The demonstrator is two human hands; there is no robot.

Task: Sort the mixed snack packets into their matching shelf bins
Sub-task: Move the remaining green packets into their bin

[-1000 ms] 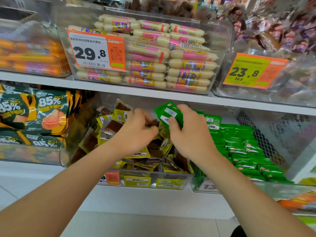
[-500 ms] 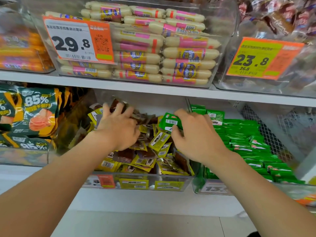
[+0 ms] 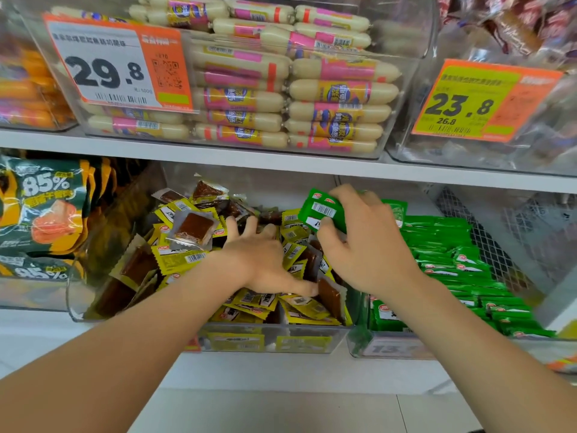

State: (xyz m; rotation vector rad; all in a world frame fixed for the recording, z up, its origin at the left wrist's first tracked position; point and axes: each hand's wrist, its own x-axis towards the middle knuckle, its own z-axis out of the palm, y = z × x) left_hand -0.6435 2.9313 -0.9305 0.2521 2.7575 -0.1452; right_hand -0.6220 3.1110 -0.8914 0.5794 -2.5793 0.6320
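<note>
As L hand (image 3: 262, 264) rests, R (image 3: 368, 245) grips 2+ green pkts (image 3: 321, 210).

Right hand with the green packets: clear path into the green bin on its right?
Probably yes. The right hand grips the green packets above the yellow bin's right edge. The green bin sits directly alongside, top open, with nothing visible between them.

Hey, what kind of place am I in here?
Most likely a shop's snack aisle: orange price tags on clear bins, white shelves, and bins full of wrapped sausages and green packets.
</note>
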